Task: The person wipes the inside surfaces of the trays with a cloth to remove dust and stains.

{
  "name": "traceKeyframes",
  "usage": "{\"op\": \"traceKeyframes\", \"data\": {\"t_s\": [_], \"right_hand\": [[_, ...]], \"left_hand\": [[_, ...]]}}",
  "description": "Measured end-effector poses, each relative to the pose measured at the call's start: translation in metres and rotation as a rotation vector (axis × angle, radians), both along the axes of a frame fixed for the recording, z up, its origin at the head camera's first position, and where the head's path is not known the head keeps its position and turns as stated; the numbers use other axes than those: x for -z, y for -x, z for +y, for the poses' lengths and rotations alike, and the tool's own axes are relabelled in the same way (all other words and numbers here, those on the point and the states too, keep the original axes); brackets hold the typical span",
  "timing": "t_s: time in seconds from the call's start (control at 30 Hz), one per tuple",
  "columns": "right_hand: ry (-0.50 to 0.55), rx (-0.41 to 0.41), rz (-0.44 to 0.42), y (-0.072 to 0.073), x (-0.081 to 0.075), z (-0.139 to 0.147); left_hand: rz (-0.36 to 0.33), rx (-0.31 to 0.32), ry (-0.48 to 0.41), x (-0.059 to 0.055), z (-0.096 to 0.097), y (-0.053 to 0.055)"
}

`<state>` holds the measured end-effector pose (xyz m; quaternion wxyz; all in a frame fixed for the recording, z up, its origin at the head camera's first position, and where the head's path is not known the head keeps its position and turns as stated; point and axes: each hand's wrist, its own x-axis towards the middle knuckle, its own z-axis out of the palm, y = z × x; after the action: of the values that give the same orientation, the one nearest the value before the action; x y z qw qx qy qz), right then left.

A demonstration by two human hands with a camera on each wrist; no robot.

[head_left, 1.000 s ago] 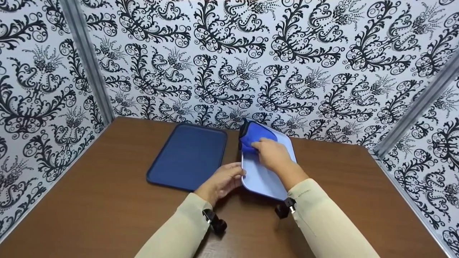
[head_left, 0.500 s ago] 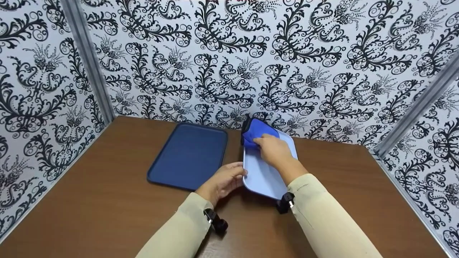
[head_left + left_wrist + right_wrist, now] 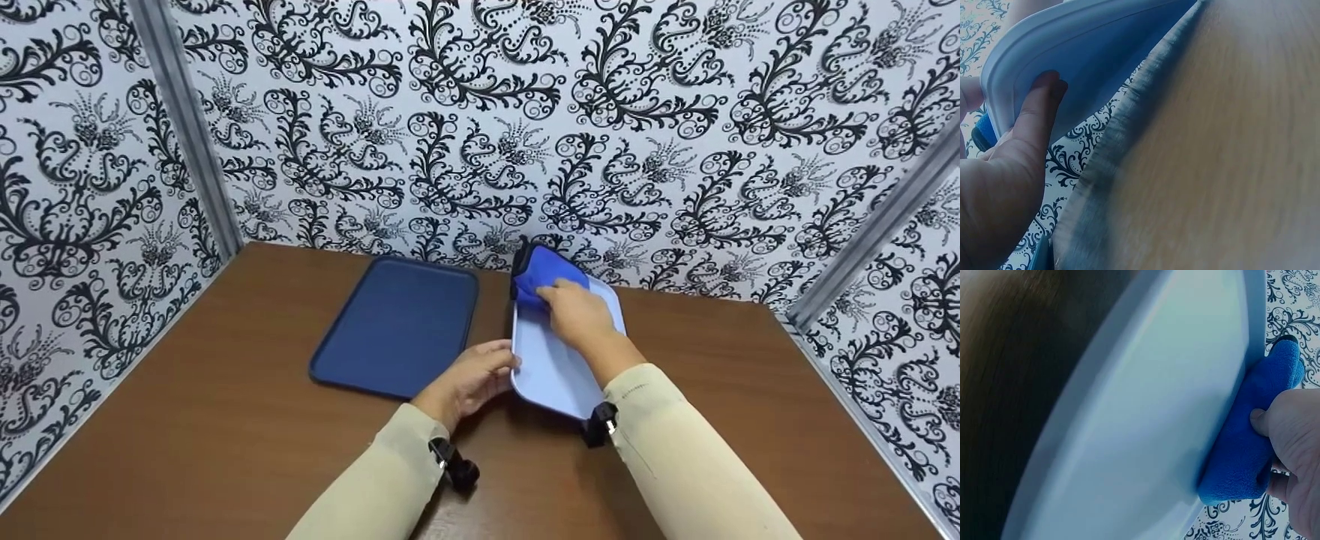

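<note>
The light blue tray [image 3: 547, 367] is held tilted by the left hand [image 3: 476, 375], its edge pinched between thumb and fingers at its eight o'clock, presumably so that it is steadied. The blue cloth [image 3: 559, 266] is gripped in bent fingers of the right hand [image 3: 581, 319] and lapped over the edge near eleven o'clock, probably so both faces are met; the dark blue tray [image 3: 397, 322] is set apart at nine o'clock.

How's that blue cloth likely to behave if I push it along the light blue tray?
Probably floppy: the blue cloth lies bent and bunched in the right hand. Likely light, since it looks like soft fabric. It may drag on the light blue tray rather than glide, given its fuzzy surface.
</note>
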<state>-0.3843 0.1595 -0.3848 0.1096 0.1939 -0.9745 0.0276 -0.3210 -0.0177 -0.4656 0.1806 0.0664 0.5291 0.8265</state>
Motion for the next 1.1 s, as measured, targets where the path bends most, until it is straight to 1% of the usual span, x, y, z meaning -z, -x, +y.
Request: {"op": "traceKeyframes", "data": {"t_s": [0.3, 0.67, 0.8, 1.1], "right_hand": [[-0.003, 0.014, -0.004, 0.002, 0.006, 0.011], [-0.015, 0.01, -0.004, 0.002, 0.011, 0.024], [-0.02, 0.026, -0.007, 0.003, 0.013, 0.031], [-0.024, 0.065, -0.054, 0.003, 0.017, 0.049]], "left_hand": [[0.0, 0.007, -0.007, 0.001, -0.001, -0.001], [-0.007, -0.009, -0.02, 0.0, -0.001, -0.002], [-0.001, -0.014, -0.012, 0.0, -0.001, -0.001], [0.003, -0.008, -0.002, 0.0, 0.0, 0.0]]}}
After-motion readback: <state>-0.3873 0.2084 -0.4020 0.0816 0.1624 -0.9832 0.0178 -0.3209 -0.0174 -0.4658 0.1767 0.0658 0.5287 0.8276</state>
